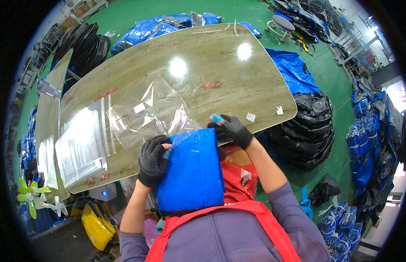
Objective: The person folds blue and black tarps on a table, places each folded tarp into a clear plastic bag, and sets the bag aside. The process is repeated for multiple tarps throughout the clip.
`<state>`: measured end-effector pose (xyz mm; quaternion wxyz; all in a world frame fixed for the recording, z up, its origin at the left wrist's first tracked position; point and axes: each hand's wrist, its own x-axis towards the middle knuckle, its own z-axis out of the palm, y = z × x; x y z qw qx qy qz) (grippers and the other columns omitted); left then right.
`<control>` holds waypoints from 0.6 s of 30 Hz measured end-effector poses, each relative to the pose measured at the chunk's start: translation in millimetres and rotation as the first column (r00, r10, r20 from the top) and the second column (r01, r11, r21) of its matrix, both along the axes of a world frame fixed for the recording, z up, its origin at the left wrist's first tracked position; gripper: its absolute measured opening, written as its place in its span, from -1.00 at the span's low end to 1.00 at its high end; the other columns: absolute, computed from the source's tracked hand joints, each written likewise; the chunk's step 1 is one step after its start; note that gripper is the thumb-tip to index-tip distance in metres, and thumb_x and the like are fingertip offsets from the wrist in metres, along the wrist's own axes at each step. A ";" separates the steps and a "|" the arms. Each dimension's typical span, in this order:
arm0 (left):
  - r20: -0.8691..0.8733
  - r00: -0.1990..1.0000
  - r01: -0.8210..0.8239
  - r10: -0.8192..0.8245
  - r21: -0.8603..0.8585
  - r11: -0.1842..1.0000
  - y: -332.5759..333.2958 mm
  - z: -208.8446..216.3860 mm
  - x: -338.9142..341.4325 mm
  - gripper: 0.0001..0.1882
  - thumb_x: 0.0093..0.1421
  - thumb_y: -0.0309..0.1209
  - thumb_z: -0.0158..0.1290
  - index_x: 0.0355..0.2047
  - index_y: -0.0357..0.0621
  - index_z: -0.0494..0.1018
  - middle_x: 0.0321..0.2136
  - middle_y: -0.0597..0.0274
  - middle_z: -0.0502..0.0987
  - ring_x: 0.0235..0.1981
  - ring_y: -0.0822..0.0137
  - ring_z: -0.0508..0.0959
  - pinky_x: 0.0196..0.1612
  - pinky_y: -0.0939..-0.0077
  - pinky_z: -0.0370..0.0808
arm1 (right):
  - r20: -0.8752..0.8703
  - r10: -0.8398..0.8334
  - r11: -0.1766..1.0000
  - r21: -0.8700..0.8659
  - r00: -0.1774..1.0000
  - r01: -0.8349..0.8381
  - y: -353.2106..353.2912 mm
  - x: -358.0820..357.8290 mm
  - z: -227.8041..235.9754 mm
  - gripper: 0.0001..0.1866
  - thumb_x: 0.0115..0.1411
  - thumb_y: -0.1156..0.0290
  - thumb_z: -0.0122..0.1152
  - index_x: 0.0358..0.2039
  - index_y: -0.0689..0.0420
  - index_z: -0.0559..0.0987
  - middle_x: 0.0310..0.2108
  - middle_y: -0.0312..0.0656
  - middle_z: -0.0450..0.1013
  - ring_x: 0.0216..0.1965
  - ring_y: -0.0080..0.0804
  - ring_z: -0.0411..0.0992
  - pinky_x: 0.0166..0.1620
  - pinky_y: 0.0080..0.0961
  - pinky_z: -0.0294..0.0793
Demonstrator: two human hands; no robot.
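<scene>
A folded blue tarp bundle (190, 170) with a glossy face stands against the table's near edge, in front of my body. My left hand (153, 160), in a dark dotted glove with bare fingertips, grips its left edge; a bit of blue covers one finger. Just above the bundle's top right corner is my right hand (233, 131), gloved alike, its fingers bent together and one tip wrapped in blue. Whatever those fingers pinch is too small to make out. Beyond the bundle, a clear plastic bag (146, 109) with a white label lies spread on the table, its near end by the bundle's top.
The wood-grain table (238, 83) has rounded corners. A stack of clear bags (83, 144) lies at its left. Blue packages (146, 32) line the far side. Black bundled sheeting (303, 131) stands right of the table. A small green fan (32, 194) sits at lower left.
</scene>
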<state>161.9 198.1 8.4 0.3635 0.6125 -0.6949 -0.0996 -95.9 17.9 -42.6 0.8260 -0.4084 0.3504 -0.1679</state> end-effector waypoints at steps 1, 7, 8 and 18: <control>0.031 1.000 0.001 -0.002 0.022 1.000 2.5 1.2 -0.9 -0.80 0.08 -0.41 0.09 -0.25 -0.10 0.51 -0.16 0.04 0.54 -0.04 -0.04 0.47 0.06 0.11 0.35 | -0.149 0.090 0.983 -0.147 0.985 -0.112 -12.0 8.4 -0.6 -0.66 0.21 0.15 0.12 -0.22 0.19 0.56 -0.37 -0.18 0.52 -0.31 -0.47 0.46 -0.20 -0.46 0.45; 0.236 0.949 -0.238 0.209 0.098 0.966 25.9 -6.8 -10.9 -0.47 0.12 -0.25 0.12 0.09 -0.14 0.37 0.16 -0.15 0.29 0.25 -0.19 0.16 0.29 -0.04 0.05 | -0.170 -0.009 0.876 -0.476 0.985 -0.074 2.2 22.3 9.5 -0.72 0.22 0.18 0.14 -0.30 0.17 0.54 -0.36 -0.30 0.49 -0.28 -0.62 0.38 -0.18 -0.56 0.40; 0.225 0.938 -0.293 0.264 0.104 0.951 30.5 -11.7 -12.0 -0.43 0.12 -0.22 0.12 0.13 -0.16 0.34 0.18 -0.19 0.26 0.26 -0.20 0.14 0.29 -0.04 0.04 | -0.113 -0.010 0.873 -0.485 0.994 -0.046 9.5 16.9 13.7 -0.71 0.22 0.17 0.15 -0.29 0.17 0.54 -0.35 -0.30 0.49 -0.27 -0.62 0.38 -0.18 -0.57 0.40; -0.798 0.273 -0.223 0.538 0.491 0.842 35.9 -45.3 3.7 -0.43 0.25 -0.33 0.03 0.22 -0.20 0.15 0.07 0.10 0.36 0.03 0.30 0.38 0.08 0.44 0.32 | -0.229 -0.156 0.760 -0.649 0.961 -0.032 49.2 -4.7 9.5 -0.63 0.16 0.09 0.27 -0.33 0.20 0.59 -0.51 -0.33 0.49 -0.43 -0.59 0.42 -0.39 -0.57 0.42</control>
